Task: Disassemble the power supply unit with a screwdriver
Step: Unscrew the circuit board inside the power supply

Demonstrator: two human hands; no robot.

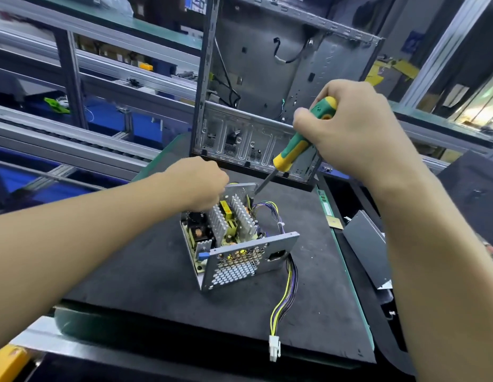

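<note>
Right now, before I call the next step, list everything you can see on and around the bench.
power supply unit: one, grey metal, cover off, middle of the mat
screwdriver: one, green and yellow handle, tip at the unit's far wall
cable bundle: one, yellow, purple and black, trails from the unit toward the near edge
connector: one, white, end of the bundle
mat: one, black, under the unit
computer case: one, grey, upright behind the mat
metal panel: one, grey, right of the mat
left hand: one, holds the unit's far top edge
right hand: one, grips the screwdriver handle
</note>
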